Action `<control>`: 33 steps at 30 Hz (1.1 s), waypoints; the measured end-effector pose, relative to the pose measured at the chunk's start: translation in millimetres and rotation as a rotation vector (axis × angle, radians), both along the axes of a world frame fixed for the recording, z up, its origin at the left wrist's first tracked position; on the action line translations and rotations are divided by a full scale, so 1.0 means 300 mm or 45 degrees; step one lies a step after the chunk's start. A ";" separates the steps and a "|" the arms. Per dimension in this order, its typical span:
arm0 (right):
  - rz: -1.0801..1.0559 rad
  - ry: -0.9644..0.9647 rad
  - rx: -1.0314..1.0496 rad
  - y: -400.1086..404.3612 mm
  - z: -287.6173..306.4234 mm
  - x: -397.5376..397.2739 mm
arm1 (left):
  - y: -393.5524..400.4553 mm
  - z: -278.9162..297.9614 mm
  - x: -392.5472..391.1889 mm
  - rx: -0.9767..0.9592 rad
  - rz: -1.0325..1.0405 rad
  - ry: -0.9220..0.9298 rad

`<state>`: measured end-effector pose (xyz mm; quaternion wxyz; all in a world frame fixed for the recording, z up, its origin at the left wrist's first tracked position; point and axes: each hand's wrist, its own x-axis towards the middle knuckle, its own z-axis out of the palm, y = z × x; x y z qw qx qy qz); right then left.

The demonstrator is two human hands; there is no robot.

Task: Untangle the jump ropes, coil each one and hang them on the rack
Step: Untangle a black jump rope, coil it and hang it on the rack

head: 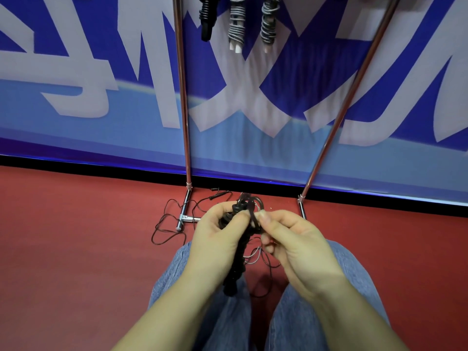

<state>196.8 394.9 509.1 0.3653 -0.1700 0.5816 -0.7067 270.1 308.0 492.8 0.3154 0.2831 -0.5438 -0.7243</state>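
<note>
The person sits on the red floor (76,249) in jeans, both hands raised over the knees. The left hand (215,236) is closed around a coiled black jump rope (236,269), its wrapped bundle hanging down between the legs. The right hand (291,239) pinches a strand of the same rope near the top of the coil, thumb and forefinger pressed together on it. A loose thin black rope (167,224) lies tangled on the floor around the left foot of the metal rack (183,110). Three coiled ropes (236,21) hang from the rack above, one black and two grey.
</note>
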 end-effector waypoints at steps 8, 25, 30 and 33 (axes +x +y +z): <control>-0.086 0.322 0.018 -0.011 0.039 0.025 | 0.007 0.006 -0.005 -0.116 0.091 -0.056; -0.072 0.598 0.072 0.006 0.076 0.067 | 0.000 0.050 0.001 -0.221 0.079 0.045; -0.132 0.448 0.019 0.006 0.077 0.045 | 0.003 0.038 0.008 -0.282 -0.002 -0.007; -0.107 0.359 0.034 0.007 0.075 0.036 | -0.011 0.027 0.009 -0.272 -0.117 0.032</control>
